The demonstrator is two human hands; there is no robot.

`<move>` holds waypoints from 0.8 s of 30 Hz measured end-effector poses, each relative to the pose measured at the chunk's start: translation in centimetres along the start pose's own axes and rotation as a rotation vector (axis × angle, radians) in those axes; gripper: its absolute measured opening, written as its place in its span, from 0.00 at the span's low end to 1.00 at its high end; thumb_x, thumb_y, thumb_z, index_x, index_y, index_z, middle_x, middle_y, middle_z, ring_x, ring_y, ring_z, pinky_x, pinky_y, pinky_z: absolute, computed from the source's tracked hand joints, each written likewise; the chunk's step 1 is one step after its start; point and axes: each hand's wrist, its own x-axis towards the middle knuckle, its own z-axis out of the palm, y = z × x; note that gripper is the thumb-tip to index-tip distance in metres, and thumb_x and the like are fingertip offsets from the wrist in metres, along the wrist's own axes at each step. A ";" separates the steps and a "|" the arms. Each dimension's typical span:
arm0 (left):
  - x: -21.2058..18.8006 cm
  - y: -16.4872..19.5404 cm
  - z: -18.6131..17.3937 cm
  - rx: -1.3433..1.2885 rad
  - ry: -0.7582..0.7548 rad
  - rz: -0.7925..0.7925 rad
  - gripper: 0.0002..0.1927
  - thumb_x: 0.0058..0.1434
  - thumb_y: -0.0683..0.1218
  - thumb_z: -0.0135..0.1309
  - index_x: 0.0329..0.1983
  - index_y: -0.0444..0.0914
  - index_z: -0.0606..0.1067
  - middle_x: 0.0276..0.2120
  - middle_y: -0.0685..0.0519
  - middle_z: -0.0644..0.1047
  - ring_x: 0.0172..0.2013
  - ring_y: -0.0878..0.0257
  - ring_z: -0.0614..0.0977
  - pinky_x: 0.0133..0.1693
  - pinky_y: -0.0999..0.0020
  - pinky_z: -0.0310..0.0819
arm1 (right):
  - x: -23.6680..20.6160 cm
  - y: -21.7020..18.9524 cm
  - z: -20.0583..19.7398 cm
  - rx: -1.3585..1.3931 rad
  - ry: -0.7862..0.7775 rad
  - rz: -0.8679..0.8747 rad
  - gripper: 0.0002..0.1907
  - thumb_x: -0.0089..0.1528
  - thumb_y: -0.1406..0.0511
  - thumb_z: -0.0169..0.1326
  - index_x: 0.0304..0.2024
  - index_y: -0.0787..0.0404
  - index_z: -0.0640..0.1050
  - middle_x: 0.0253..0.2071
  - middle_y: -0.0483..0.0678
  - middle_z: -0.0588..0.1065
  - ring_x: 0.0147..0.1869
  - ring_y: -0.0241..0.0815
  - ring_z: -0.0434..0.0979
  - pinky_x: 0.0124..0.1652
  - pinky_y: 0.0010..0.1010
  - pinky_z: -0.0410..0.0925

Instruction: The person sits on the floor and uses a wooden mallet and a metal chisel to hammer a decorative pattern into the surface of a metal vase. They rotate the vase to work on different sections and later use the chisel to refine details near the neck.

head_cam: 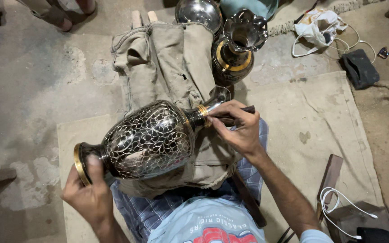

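Note:
A large black metal vase (147,139) with a fine silver engraved pattern lies on its side across a folded khaki cloth (172,67) on my lap. My left hand (88,193) grips its gold-rimmed base at the lower left. My right hand (237,128) holds a dark engraving tool (239,110) against the gold band at the vase's neck. The vase's mouth points up and right, partly hidden behind my right hand.
A second, upright black and gold vase (239,47) with a fluted rim stands beyond the cloth, beside a shiny metal bowl (199,13). White cables, a white bag (314,29) and a dark pouch (360,67) lie far right. A wooden block (329,173) and charger cable sit lower right. Someone's feet (64,13) are top left.

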 end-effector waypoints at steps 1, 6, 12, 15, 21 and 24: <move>-0.3 -0.8 -0.2 -0.017 -0.037 0.064 0.22 0.80 0.51 0.52 0.49 0.24 0.78 0.33 0.44 0.81 0.30 0.62 0.83 0.35 0.71 0.80 | 0.2 -0.1 0.0 0.003 -0.003 0.004 0.07 0.60 0.72 0.64 0.41 0.63 0.83 0.42 0.51 0.82 0.41 0.37 0.86 0.41 0.24 0.81; -2.8 -4.2 1.7 0.177 0.160 0.162 0.32 0.79 0.62 0.43 0.47 0.27 0.78 0.29 0.48 0.81 0.23 0.63 0.82 0.24 0.72 0.73 | 0.6 -0.6 -0.2 0.024 -0.015 0.074 0.05 0.61 0.71 0.64 0.40 0.61 0.83 0.41 0.50 0.82 0.38 0.35 0.86 0.37 0.23 0.81; -3.5 -4.9 3.0 0.243 0.344 0.272 0.30 0.82 0.58 0.44 0.40 0.26 0.77 0.29 0.44 0.81 0.25 0.58 0.84 0.26 0.67 0.74 | 1.1 -1.2 -0.4 -0.012 -0.023 0.015 0.05 0.61 0.71 0.64 0.41 0.61 0.83 0.41 0.49 0.82 0.41 0.36 0.86 0.42 0.24 0.81; -3.0 -4.4 3.0 0.216 0.335 0.305 0.29 0.82 0.56 0.44 0.42 0.25 0.77 0.30 0.44 0.82 0.25 0.57 0.85 0.26 0.68 0.75 | 1.4 -1.5 -0.5 -0.056 -0.011 0.007 0.06 0.60 0.71 0.65 0.41 0.62 0.83 0.40 0.50 0.82 0.41 0.37 0.86 0.42 0.25 0.80; -2.8 -4.1 3.2 0.245 0.372 0.306 0.26 0.81 0.54 0.45 0.39 0.26 0.77 0.27 0.45 0.81 0.23 0.58 0.83 0.26 0.68 0.73 | 1.3 -1.4 -0.7 -0.084 -0.031 0.037 0.06 0.60 0.71 0.65 0.40 0.62 0.83 0.40 0.50 0.82 0.40 0.37 0.85 0.40 0.25 0.79; -2.9 -4.1 3.3 0.238 0.361 0.269 0.26 0.80 0.54 0.45 0.36 0.27 0.77 0.26 0.46 0.81 0.21 0.60 0.82 0.24 0.70 0.72 | 1.0 -1.0 -0.9 -0.025 -0.077 0.010 0.07 0.60 0.72 0.63 0.41 0.61 0.83 0.42 0.50 0.82 0.43 0.37 0.86 0.44 0.26 0.82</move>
